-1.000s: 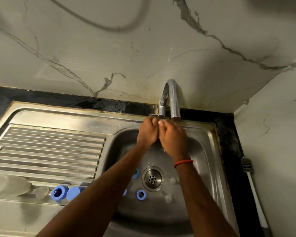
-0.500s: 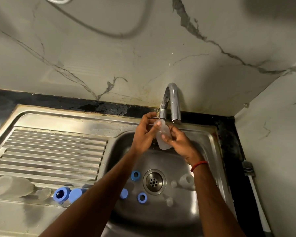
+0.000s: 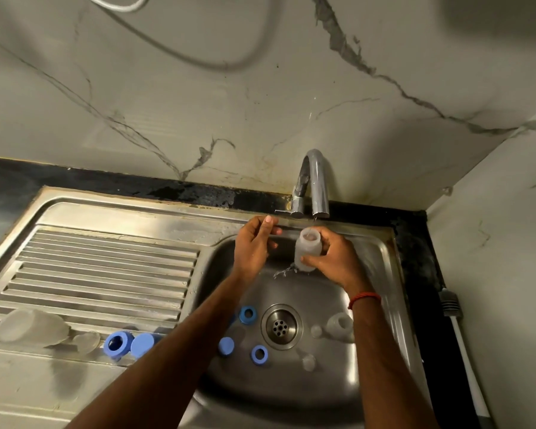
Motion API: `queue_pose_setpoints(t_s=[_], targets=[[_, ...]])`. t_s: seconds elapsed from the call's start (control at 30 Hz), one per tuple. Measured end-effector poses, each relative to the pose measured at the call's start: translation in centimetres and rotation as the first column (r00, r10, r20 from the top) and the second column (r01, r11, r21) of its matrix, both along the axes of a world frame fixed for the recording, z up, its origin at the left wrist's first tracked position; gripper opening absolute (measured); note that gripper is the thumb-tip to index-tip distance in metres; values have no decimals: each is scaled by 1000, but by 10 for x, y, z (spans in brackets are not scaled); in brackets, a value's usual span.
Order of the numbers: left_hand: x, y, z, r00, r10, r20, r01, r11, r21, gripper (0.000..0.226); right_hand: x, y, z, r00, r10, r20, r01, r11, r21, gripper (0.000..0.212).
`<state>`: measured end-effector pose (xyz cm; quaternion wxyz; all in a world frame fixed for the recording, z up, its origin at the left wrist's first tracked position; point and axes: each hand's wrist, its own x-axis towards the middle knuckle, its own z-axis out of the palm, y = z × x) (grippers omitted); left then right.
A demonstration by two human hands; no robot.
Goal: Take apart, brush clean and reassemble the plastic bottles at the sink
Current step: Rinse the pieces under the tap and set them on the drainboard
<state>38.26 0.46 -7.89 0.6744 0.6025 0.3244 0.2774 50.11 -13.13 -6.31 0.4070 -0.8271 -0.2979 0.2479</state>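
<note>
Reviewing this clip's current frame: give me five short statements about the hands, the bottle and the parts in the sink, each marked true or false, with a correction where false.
1. The right hand holds a translucent bottle upright under the tap. True.
2. The left hand also grips that bottle. False: it is beside the bottle, apart from it, with nothing visibly in it.
3. The bottle has a blue cap on. False: its mouth is open and uncapped.
4. Blue rings lie in the sink basin near the drain. True.
5. The draining board holds only blue parts. False: a clear bottle lies there too.
</note>
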Motion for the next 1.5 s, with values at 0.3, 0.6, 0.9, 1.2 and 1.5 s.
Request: queue_pose_setpoints(t_s=[0.3,0.6,0.9,1.2,1.5], targets=[[-1,-5,2,1000,8,-13,-8,1000,0,22,-2,-1,2,994,-10,105,11,1000,-6,68],[-4,-4,-1,999,24,-44,-25,1000,-9,20,-1,-4,8,995,98,8,-98,995,-16,67],[-4,-9,-7,995,23,-94,-25,999,-26,20,-3,2,10,995,55,87,-53,998,-29,66],[-3,-9,-8,991,14,-130,-17,1000,-20,21,1,-1,11,979,36,199,-18,995,-94,68],[-3,-9,-7,992,31,-123,-34,999,-27,19,-4,-3,6,982,42,185,-21,993,-118,65]])
